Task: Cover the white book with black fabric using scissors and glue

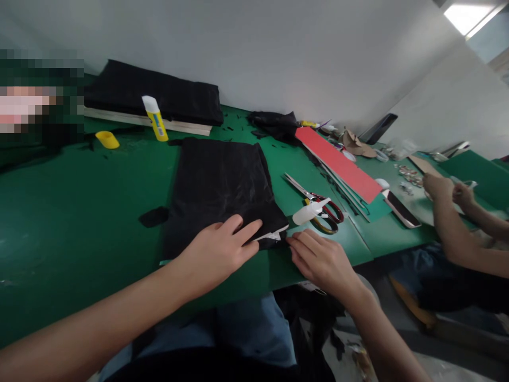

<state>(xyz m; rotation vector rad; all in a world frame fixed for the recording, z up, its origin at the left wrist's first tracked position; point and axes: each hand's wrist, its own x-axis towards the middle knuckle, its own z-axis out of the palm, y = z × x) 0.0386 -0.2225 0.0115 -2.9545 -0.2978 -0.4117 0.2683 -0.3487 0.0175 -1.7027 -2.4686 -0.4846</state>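
A black cloth-covered board [220, 185] lies flat on the green table [71, 223]. My left hand [217, 252] presses flat on its near right corner, fingers spread and pointing right. My right hand [320, 260] rests on the table just right of that corner, fingertips touching the folded black edge where a white strip [274, 233] shows. Neither hand grips anything.
Scissors [318, 204] and a white scrap lie right of the board. A long red sheet [338, 162] sits beyond, a glue stick [155, 118] and its yellow cap [107, 139] at the back left, black boards behind. A co-worker's arms [453, 223] work at right.
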